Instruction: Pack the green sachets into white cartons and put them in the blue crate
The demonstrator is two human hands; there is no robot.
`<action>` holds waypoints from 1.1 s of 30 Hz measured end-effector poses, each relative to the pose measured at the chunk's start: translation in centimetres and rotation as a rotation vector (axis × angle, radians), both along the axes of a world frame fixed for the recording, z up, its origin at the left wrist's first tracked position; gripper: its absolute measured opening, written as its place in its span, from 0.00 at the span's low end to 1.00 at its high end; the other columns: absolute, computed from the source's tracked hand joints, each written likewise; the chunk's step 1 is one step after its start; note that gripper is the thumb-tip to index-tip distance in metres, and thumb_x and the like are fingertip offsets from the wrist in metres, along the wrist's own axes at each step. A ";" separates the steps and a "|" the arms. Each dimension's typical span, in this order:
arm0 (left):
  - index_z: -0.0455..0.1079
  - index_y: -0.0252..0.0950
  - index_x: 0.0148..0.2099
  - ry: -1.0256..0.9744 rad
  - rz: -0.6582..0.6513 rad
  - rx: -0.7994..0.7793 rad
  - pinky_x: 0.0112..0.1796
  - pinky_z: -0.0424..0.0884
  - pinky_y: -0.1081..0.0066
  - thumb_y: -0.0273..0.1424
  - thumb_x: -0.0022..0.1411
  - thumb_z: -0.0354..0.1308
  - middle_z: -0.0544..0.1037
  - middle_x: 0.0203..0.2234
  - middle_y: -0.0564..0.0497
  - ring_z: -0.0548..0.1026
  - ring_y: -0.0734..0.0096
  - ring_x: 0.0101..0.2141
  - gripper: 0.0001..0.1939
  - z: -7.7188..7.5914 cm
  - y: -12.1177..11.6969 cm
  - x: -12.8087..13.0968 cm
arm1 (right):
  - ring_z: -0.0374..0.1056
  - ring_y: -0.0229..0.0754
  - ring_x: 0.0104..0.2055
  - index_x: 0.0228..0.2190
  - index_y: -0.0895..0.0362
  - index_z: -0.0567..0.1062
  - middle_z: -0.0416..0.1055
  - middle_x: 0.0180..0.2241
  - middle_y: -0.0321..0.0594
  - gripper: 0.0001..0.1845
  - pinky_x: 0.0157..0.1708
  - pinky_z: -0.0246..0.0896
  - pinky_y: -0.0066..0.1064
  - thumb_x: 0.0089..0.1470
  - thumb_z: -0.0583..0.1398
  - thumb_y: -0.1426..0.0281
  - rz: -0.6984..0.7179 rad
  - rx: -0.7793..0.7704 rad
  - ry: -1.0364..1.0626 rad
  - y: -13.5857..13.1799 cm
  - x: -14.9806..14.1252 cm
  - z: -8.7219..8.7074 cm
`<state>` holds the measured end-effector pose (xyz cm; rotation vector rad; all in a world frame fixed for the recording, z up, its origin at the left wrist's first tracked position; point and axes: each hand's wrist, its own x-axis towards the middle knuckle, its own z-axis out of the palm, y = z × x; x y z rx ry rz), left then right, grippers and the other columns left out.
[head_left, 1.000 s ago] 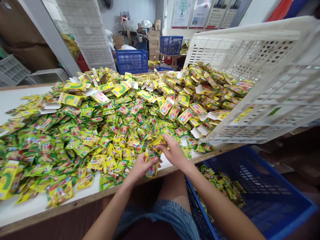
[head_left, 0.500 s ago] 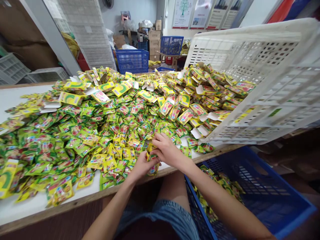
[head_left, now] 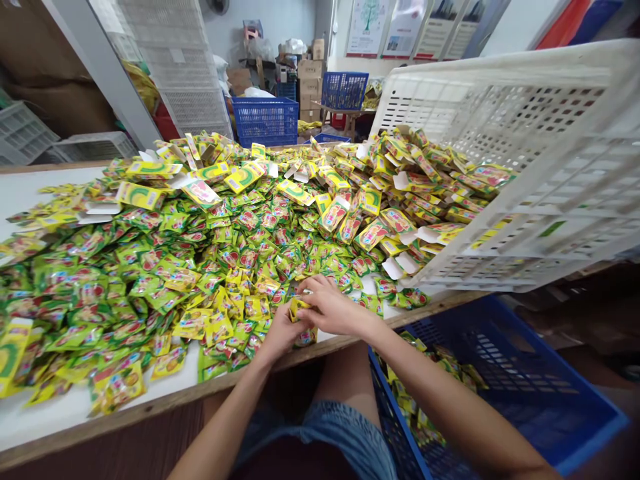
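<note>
A big heap of small green and yellow sachets (head_left: 165, 267) covers the white table (head_left: 30, 193). Flat yellow cartons (head_left: 140, 195) lie along the far side of the heap. At the table's near edge my left hand (head_left: 280, 333) is closed around a small yellow carton (head_left: 300, 308), with sachets poking out below it. My right hand (head_left: 330, 308) is closed over the carton's top, fingers pinched on it. Both hands touch each other over the carton.
A white plastic crate (head_left: 545, 160) lies tipped on the table's right, spilling cartons. A blue crate (head_left: 525, 387) by my right knee holds several filled packs. More blue crates (head_left: 265, 120), white crates (head_left: 30, 137) and cardboard boxes stand at the back.
My right hand carried a sachet from the heap to the carton in my left hand and now presses on the carton's top. The hands have drawn closer together.
</note>
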<state>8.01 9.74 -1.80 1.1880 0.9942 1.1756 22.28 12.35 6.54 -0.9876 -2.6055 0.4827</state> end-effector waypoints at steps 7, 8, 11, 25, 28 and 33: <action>0.70 0.32 0.29 -0.019 -0.042 -0.062 0.28 0.65 0.74 0.38 0.47 0.66 0.73 0.22 0.54 0.69 0.74 0.24 0.14 -0.5 -0.4 -0.3 | 0.59 0.45 0.43 0.31 0.58 0.72 0.68 0.38 0.42 0.03 0.44 0.49 0.39 0.51 0.62 0.71 -0.060 0.160 -0.016 0.3 -0.5 0.6; 0.70 0.32 0.30 -0.021 -0.045 -0.066 0.28 0.66 0.74 0.38 0.47 0.66 0.73 0.22 0.54 0.69 0.74 0.24 0.14 -0.5 -0.3 -0.3 | 0.59 0.45 0.43 0.31 0.58 0.72 0.68 0.38 0.42 0.04 0.45 0.48 0.39 0.51 0.62 0.72 -0.067 0.201 -0.023 0.4 -0.6 0.4; 0.70 0.32 0.30 -0.023 -0.044 -0.062 0.29 0.66 0.73 0.38 0.46 0.66 0.74 0.22 0.54 0.69 0.73 0.25 0.15 -0.3 -0.3 -0.3 | 0.58 0.46 0.44 0.30 0.57 0.71 0.68 0.38 0.43 0.04 0.45 0.47 0.40 0.50 0.62 0.74 -0.053 0.268 -0.028 0.4 -1.1 -0.4; 0.73 0.32 0.41 0.003 -0.066 0.021 0.42 0.67 0.68 0.47 0.48 0.63 0.78 0.34 0.46 0.73 0.62 0.37 0.24 -0.3 -0.2 -0.7 | 0.56 0.50 0.52 0.26 0.55 0.75 0.68 0.46 0.44 0.08 0.50 0.49 0.46 0.54 0.59 0.68 -0.102 0.095 0.164 -1.5 0.0 -3.3; 0.73 0.32 0.42 0.014 -0.065 0.013 0.41 0.68 0.68 0.46 0.49 0.63 0.79 0.36 0.46 0.74 0.61 0.37 0.24 -0.3 -0.3 -0.8 | 0.59 0.48 0.50 0.29 0.54 0.75 0.68 0.44 0.43 0.06 0.50 0.50 0.45 0.55 0.59 0.68 -0.132 0.017 0.268 -1.9 0.2 -4.1; 0.72 0.34 0.45 0.013 -0.057 -0.013 0.43 0.68 0.68 0.39 0.52 0.63 0.78 0.40 0.46 0.74 0.63 0.40 0.20 0.0 -0.5 -0.6 | 0.62 0.45 0.49 0.38 0.53 0.71 0.69 0.41 0.41 0.07 0.48 0.54 0.39 0.56 0.56 0.70 -0.255 -0.123 0.520 -2.7 1.0 -4.8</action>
